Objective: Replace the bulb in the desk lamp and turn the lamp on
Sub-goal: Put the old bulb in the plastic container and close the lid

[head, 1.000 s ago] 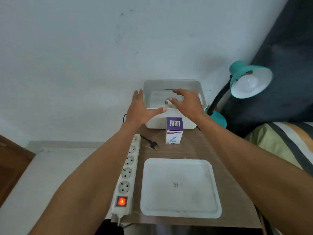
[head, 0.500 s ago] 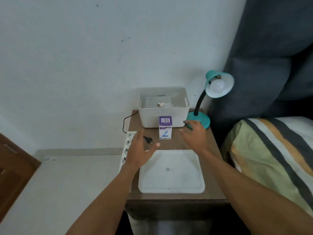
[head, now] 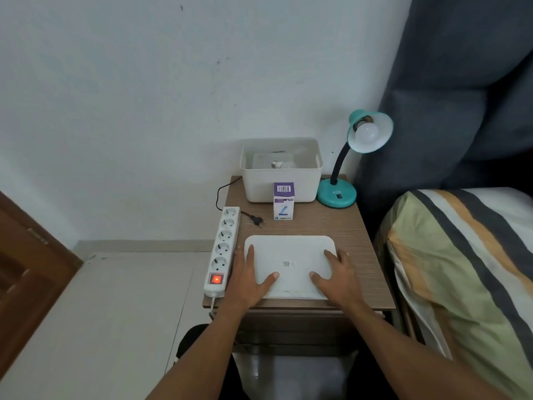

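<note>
A teal desk lamp [head: 337, 194] stands at the back right of the wooden bedside table [head: 354, 235], with a white bulb [head: 367, 133] in its shade, unlit. Its black plug [head: 257, 220] lies loose on the table, beside a white power strip [head: 224, 243] whose red switch glows. Another bulb [head: 279, 164] lies in the white bin [head: 282, 184]. A purple-and-white bulb box [head: 283, 201] stands in front of the bin. My left hand [head: 250, 277] and my right hand [head: 336, 277] rest flat, fingers spread, on the white tray [head: 290, 252].
A bed with a striped cover [head: 461, 255] lies right of the table, below a dark grey headboard [head: 461, 82]. A white wall is behind. A brown wooden door [head: 26, 269] is at the left over a pale floor.
Both hands have drawn back from the bin to the near tray and now lie flat on it. The bulb stays in the bin. The camera has pulled back and up.
</note>
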Tool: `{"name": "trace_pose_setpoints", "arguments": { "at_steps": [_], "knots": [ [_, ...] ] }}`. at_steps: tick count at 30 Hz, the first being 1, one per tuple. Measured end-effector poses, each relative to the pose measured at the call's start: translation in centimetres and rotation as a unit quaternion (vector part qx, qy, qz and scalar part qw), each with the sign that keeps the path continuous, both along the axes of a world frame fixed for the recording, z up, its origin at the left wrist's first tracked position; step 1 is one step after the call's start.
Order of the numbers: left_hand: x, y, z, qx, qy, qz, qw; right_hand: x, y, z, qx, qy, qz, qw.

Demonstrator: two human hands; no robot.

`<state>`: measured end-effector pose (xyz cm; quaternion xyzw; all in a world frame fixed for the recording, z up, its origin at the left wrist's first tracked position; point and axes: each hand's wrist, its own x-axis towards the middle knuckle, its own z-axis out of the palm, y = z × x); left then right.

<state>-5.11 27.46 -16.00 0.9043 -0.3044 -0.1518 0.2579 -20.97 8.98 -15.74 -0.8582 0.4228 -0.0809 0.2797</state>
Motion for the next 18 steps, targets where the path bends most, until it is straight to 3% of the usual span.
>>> {"name": "trace_pose_setpoints", "arguments": {
  "at_steps": [9,18],
  "knots": [
    [-0.9,-0.7,-0.8,0.003,-0.017,0.034,0.999,0.1,1.0,-1.1,-0.059,0.004,-0.005,0.998],
    [-1.4,-1.1,-0.7,-0.06,-0.024,0.093,0.994,0.3,1.4,-0.5,0.001,-0.039,-0.043,0.998]
  ]
}}
